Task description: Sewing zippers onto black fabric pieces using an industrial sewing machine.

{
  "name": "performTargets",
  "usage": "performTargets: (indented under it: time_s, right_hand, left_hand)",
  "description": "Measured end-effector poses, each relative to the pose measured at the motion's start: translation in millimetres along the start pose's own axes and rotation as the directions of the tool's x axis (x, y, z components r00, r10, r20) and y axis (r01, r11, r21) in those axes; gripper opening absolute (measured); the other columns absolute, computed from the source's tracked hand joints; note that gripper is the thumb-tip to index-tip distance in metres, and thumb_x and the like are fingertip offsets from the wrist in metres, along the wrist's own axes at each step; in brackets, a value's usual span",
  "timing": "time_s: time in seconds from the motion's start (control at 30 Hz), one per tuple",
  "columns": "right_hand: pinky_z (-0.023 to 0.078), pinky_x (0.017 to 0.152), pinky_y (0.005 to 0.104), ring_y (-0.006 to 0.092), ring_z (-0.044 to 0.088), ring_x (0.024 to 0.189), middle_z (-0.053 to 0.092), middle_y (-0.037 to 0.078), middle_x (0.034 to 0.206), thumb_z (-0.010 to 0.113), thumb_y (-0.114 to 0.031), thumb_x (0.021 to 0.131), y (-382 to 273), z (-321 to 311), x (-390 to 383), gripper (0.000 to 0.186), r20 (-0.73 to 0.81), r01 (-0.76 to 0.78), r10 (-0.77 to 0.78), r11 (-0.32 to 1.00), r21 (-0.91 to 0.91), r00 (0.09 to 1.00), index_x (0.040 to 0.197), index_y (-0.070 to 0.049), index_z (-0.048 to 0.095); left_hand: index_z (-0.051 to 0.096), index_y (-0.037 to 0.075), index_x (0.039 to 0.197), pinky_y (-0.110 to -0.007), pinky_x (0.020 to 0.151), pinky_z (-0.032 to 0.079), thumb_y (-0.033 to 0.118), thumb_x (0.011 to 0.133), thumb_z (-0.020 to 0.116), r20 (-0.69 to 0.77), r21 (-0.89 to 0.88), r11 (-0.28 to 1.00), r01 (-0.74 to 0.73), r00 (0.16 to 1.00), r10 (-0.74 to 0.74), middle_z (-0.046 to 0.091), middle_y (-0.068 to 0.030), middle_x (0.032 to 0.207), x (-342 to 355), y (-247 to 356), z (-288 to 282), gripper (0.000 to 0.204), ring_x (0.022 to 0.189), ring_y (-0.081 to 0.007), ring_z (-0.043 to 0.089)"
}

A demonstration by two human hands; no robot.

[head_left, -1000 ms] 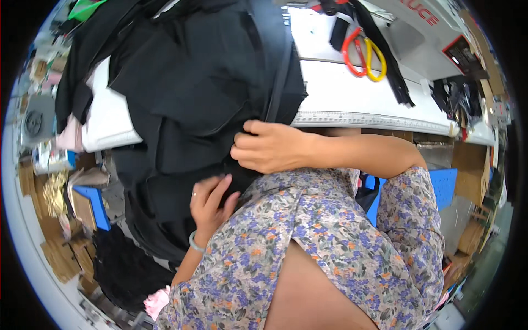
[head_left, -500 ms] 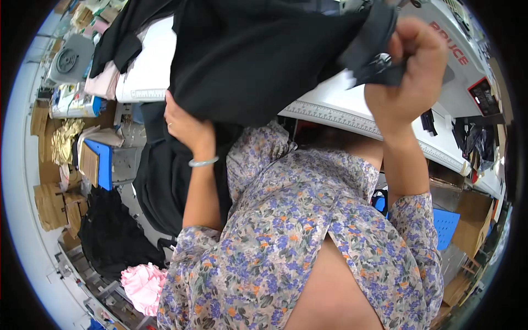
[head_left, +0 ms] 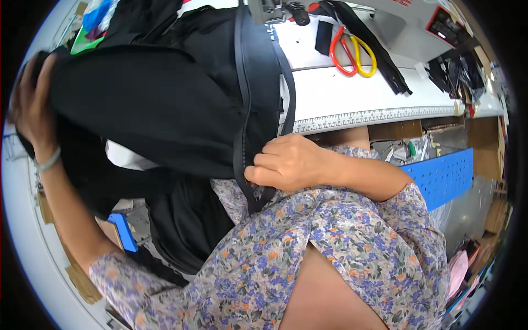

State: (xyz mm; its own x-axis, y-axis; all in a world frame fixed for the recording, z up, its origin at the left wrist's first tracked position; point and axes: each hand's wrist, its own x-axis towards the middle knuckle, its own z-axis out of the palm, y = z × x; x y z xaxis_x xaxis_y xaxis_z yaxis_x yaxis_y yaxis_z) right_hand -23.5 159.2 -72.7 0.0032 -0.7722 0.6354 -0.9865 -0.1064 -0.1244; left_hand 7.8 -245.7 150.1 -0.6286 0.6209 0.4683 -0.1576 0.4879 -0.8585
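Hands: left hand point(head_left: 34, 102) has swung out to the far left and right hand point(head_left: 283, 164) has come down from beside the machine point(head_left: 410, 30) since the frame half a second ago.
Cloth: black cloth point(head_left: 148, 104), lifted before the machine then, now stretches from the left hand across the desk point(head_left: 324, 99) toward the right hand, part of it hanging past the near edge.
Left grip: slightly blurred, fingers bent around the cloth's far-left part, dark fabric showing between thumb and fingers.
Right grip: fingers curled into a loose fist, thumb and forefinger pinching at the edge of the zip point(head_left: 246, 99), just off the desk's front edge.
Zip: long and black, running from just left of the machine's head down past the right fingertips, its lower end over the floral top point(head_left: 357, 236).
Scissors point(head_left: 332, 53): on the desk right of the cloth, one handle red, one yellow.
Strip point(head_left: 388, 71): black, lying beside the scissors.
Ruler point(head_left: 374, 117): along the desk's front edge.
Crate point(head_left: 440, 176): blue, perforated, below the desk at right.
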Motion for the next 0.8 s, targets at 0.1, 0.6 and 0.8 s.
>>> performTargets:
  time_s: [0.1, 0.6, 0.8]
  right_hand:
    - [0.045, 0.047, 0.0298, 0.0174, 0.056, 0.054, 0.051, 0.003, 0.064, 0.063, -0.016, 0.077, -1, 4, -5, 0.016, 0.018, -0.165, 0.164, 0.978, 0.128, 0.986, 0.088, -0.008, 0.055]
    - [0.053, 0.069, 0.0345, 0.0237, 0.064, 0.083, 0.062, 0.007, 0.086, 0.060, -0.018, 0.081, 7, -94, -2, 0.020, 0.608, -0.276, 0.040, 0.913, 0.300, 0.793, 0.098, -0.007, 0.059]
    - [0.049, 0.084, 0.0405, 0.0251, 0.059, 0.105, 0.061, 0.003, 0.116, 0.060, -0.013, 0.077, 76, -119, 2, 0.039, 0.510, -0.381, 0.254, 0.910, 0.161, 0.822, 0.116, -0.011, 0.061]
  left_hand:
    - [0.061, 0.023, 0.122, -0.037, 0.099, 0.042, 0.005, 0.087, 0.051, 0.281, -0.023, 0.991, -0.130, 0.951, 0.131, 0.056, -0.0057, 0.130, 28, 17, 49, 0.040, 0.120, -0.0257, 0.052]
    - [0.061, 0.009, 0.094, -0.032, 0.055, 0.047, 0.030, 0.084, 0.062, 0.450, -0.806, 0.488, 0.336, 0.883, 0.136, 0.059, -0.0064, 0.067, 87, 268, -47, 0.023, 0.061, -0.0204, 0.061]
    - [0.059, 0.007, 0.097, -0.044, 0.089, 0.047, 0.005, 0.080, 0.053, 0.137, -0.974, 0.201, 0.104, 0.978, 0.155, 0.057, -0.0077, 0.106, 88, 270, -46, 0.019, 0.107, -0.0239, 0.055]
